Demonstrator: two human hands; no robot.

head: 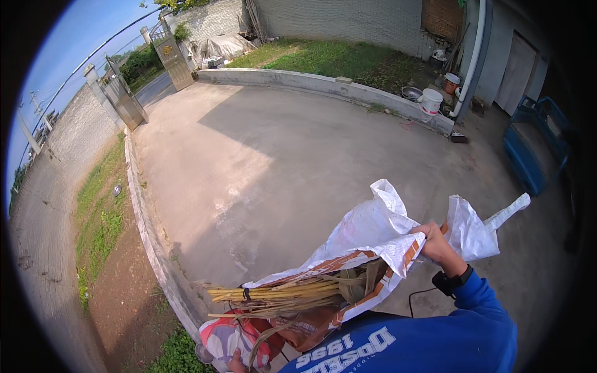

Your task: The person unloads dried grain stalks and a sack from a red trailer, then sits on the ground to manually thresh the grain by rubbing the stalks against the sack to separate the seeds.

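Note:
My right hand (431,240) grips the gathered edge of a white woven plastic sack (368,224) with brown printing, and the sack's loose ends stick out past the fist. Within the sack's wide mouth lies a bundle of thin yellow dry stalks (284,294), bound by a dark tie near its left end. Dry brown husks or leaves (357,284) sit at the stalks' right end. At the bottom edge, my left hand (237,362) is only partly visible, its thumb pressed against a red, white and grey patterned bag (228,338) below the stalks.
Concrete paving (303,163) spreads ahead, bordered by a low kerb wall (298,79) and a left kerb (144,224). A metal gate (172,60) stands open at the far left. Near a downpipe are a white bucket (431,101) and a metal basin (411,93). A blue vehicle part (527,154) is at right.

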